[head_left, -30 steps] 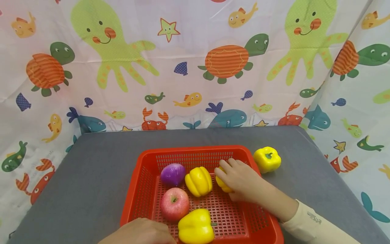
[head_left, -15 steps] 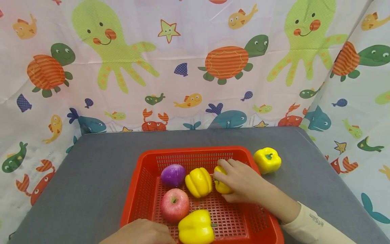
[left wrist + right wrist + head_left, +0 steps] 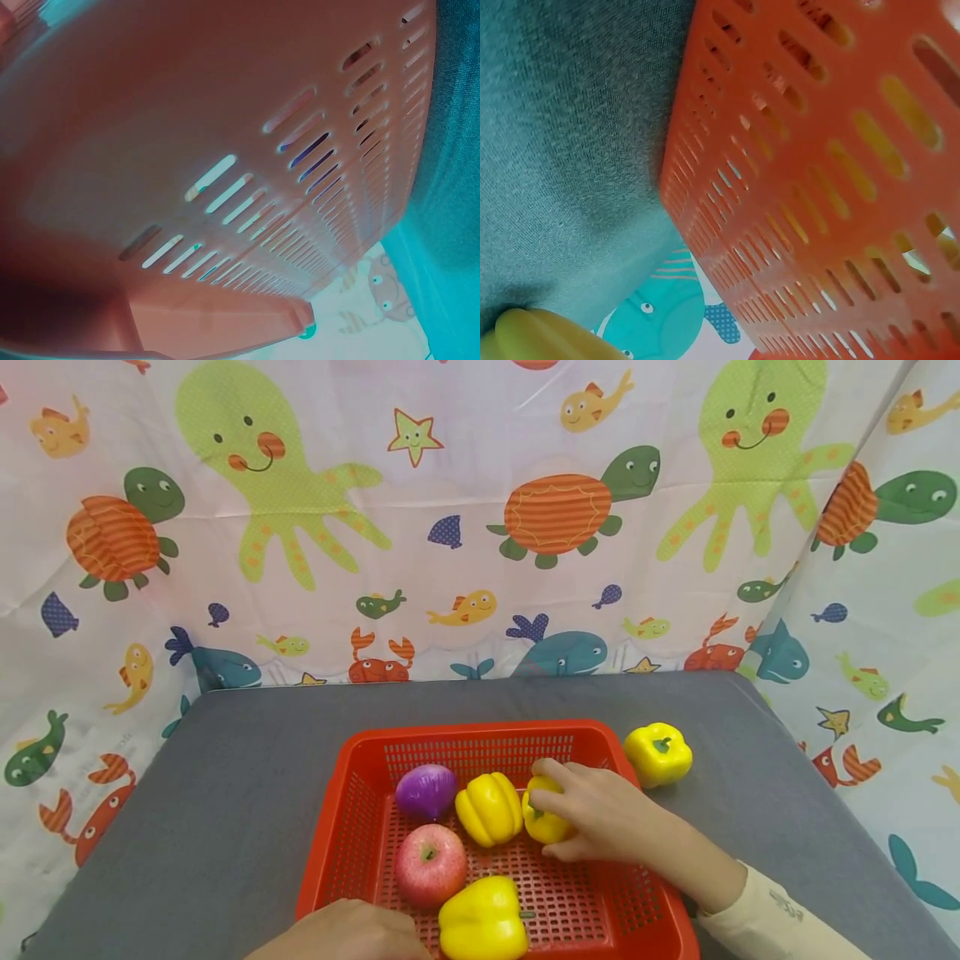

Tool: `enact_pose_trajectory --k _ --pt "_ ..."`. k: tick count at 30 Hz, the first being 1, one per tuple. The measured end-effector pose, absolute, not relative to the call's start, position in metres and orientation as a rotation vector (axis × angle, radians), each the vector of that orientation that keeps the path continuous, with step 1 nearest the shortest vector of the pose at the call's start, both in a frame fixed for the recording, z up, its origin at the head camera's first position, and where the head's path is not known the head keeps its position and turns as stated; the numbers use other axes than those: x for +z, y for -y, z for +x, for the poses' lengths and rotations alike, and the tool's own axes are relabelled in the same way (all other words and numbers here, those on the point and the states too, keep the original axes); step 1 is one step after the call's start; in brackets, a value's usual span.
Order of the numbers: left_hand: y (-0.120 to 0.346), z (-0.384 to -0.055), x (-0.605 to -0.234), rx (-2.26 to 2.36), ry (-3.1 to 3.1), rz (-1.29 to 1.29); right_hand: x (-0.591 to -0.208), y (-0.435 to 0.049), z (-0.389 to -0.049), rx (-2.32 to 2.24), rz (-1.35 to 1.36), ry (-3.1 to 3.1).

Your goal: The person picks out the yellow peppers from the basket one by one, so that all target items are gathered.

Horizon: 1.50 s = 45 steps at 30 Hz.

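Observation:
In the head view, my right hand (image 3: 603, 810) holds a yellow bell pepper (image 3: 543, 820) inside the red basket (image 3: 480, 732), fingers curled over its top and thumb low at its near side. My left hand (image 3: 348, 933) grips the basket's near left rim; its fingertips are out of sight. Left of the held pepper lies a second yellow bell pepper (image 3: 489, 808), with a purple onion (image 3: 426, 792) beyond it. A red apple (image 3: 431, 865) sits nearer, beside a third yellow bell pepper (image 3: 482, 918) lying on its side. The right wrist view shows the basket's slotted wall (image 3: 810, 180).
Another yellow bell pepper (image 3: 658, 753) stands on the grey table cloth (image 3: 225, 810), just outside the basket's right rim. A curtain (image 3: 465, 452) printed with sea animals encloses the back and sides. The left wrist view is mostly basket wall (image 3: 150, 135).
The right hand has shifted slightly with its bell pepper, which is now a little farther left and shows more between the fingers. The left hand stays in place.

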<state>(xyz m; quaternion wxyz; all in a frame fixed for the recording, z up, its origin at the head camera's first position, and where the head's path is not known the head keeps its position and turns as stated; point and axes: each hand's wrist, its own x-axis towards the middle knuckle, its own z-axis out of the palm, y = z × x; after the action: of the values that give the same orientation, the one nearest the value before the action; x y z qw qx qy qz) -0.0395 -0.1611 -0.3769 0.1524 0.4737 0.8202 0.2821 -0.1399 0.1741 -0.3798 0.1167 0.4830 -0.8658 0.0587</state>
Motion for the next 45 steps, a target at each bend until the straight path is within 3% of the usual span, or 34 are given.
enact_pose_trajectory --k 45 --pt "0.161 -0.039 -0.378 0.812 -2.336 1.329 -0.356 -0.216 -0.109 0.552 1.072 2.365"
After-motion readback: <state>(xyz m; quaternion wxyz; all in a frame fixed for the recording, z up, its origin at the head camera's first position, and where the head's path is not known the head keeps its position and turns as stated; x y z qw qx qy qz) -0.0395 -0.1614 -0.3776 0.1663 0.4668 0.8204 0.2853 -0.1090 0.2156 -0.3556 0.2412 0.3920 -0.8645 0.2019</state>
